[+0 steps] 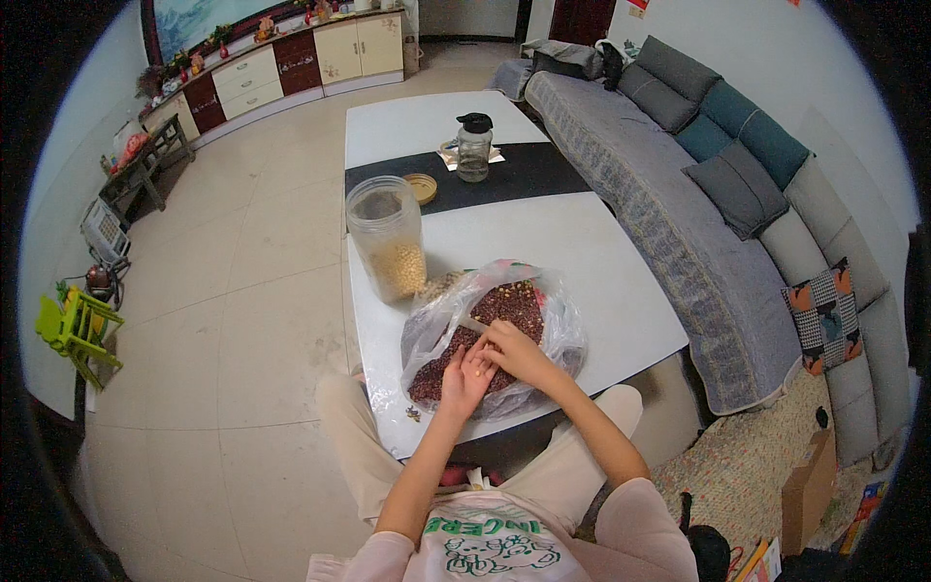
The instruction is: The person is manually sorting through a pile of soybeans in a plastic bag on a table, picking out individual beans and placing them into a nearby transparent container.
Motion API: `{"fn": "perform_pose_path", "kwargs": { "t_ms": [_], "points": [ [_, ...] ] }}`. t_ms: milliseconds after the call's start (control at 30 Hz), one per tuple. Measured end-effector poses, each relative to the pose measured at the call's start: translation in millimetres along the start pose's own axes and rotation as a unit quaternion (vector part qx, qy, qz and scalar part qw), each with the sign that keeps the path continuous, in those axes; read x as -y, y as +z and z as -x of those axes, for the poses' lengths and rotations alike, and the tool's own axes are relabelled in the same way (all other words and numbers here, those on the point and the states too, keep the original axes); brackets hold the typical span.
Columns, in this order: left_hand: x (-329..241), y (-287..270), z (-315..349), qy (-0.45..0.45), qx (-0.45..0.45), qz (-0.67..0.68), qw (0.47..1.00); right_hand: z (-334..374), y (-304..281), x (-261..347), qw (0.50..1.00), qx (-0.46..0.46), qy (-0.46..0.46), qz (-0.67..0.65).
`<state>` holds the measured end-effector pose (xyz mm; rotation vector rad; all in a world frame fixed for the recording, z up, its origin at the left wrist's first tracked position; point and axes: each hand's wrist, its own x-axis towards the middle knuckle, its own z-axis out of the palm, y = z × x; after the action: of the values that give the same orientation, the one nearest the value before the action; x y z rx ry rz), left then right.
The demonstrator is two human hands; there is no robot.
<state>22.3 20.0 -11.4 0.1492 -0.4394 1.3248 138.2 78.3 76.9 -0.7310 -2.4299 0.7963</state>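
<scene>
A clear plastic bag [567, 335] lies wide open on the table, with dark red beans or grains [519, 303] spread in it and a few yellow kernels among them. Over the bag, my left hand [467, 380] is turned palm up, its fingers stretched out, with a pale speck on the palm. My right hand [517, 353] reaches across from the right, its fingertips drawn together at the left fingers; what they pinch is too small to make out. Left of the bag, a clear plastic jar [386, 238] stands without its lid, partly filled with yellow kernels.
A golden lid [421, 187] lies behind the jar. Farther back on the table's black band stands a clear bottle [474, 150] with a black cap. Small scraps [413, 414] lie by the near left edge. A grey sofa [645, 233] runs along the right.
</scene>
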Motion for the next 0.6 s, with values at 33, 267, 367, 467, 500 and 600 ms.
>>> {"fn": "perform_pose_path", "kwargs": {
  "t_ms": [33, 267, 367, 467, 500, 600],
  "points": [
    [1.6, 4.8, 0.8, 0.026, -0.141, -0.074, 0.987, 2.2, 0.2, 1.3, 1.0, 0.006, -0.002, 0.01],
    [5.8, 16.2, -2.2, 0.063, -0.295, -0.086, 0.949, 10.5, 14.1, -5.2, 1.0, 0.001, -0.016, -0.02],
    [8.7, 22.4, -4.1, 0.064, -0.301, -0.098, 0.946, 12.2, 13.6, -3.6, 1.0, 0.017, -0.005, -0.016],
    [2.8, 15.2, 0.8, 0.05, -0.24, -0.09, 0.965, 12.4, 10.1, 7.5, 0.999, 0.029, 0.039, -0.021],
    [0.4, 10.4, 2.8, 0.039, -0.206, -0.1, 0.973, 11.4, 4.2, 16.4, 0.997, 0.024, 0.066, -0.018],
    [1.8, 6.6, 2.2, 0.048, -0.224, -0.086, 0.97, -0.2, -2.9, 6.4, 0.995, -0.053, 0.088, 0.009]
  ]
}}
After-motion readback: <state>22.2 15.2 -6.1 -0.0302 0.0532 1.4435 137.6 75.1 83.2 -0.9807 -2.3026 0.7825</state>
